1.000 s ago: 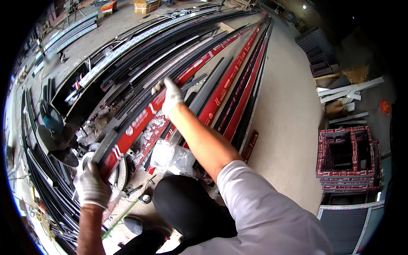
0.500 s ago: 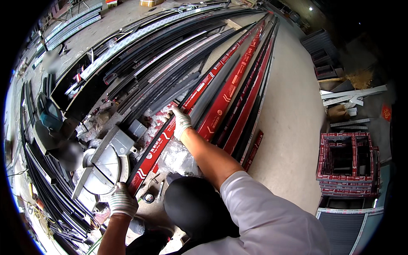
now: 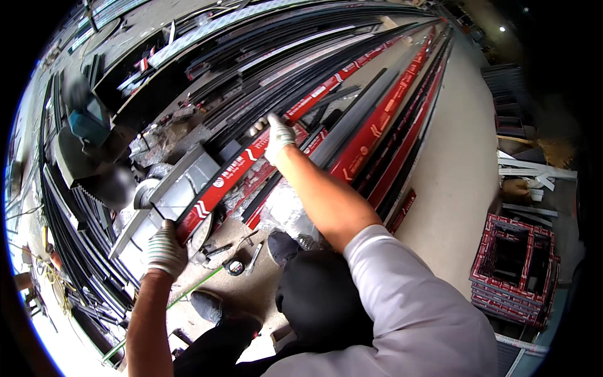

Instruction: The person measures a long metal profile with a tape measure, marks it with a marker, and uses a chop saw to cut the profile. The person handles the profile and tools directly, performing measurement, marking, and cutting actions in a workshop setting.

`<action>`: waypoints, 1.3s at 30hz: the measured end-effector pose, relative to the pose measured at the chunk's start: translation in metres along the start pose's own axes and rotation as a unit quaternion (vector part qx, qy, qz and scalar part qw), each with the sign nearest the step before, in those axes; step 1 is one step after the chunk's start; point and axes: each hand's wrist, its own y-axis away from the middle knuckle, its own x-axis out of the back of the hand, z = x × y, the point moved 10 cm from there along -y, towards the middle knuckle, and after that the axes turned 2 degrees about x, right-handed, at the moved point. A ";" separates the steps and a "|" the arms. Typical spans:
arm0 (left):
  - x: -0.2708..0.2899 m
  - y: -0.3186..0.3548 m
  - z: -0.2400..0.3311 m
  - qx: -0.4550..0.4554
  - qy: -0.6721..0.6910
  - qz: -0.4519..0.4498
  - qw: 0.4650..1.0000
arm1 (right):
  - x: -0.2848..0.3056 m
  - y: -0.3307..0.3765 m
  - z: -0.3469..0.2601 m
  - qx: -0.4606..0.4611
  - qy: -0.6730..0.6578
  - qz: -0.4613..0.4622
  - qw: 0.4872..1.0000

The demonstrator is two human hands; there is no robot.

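Holding a long red-wrapped aluminium profile (image 3: 251, 164) at two places: left hand (image 3: 166, 250), in a white knit glove, closed around its near end just beside the round blade guard of the chop saw (image 3: 164, 196); right hand (image 3: 278, 136), also gloved, clamped over the top of the same bar farther along, arm stretched forward. Lying slantwise across the saw's grey metal bed, near end toward the lower left, far end running up into the stack of long profiles (image 3: 377, 107) that fans toward the top right corner of the concrete floor (image 3: 452, 182). Seemingly at the positioning step, sliding or lining up the bar on the saw bed. Next move likely calling for a firm two-handed grip, keeping the bar flat against the fence and clear of neighbouring bars. Small tools and a tape measure (image 3: 235, 267) on the floor near the knees; a crate of red-wrapped frame pieces (image 3: 515, 270) well apart at the right.
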 end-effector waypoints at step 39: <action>-0.043 -0.039 -0.115 -0.020 0.021 -0.014 0.999 | -0.093 0.048 0.108 0.240 0.918 -0.313 -0.027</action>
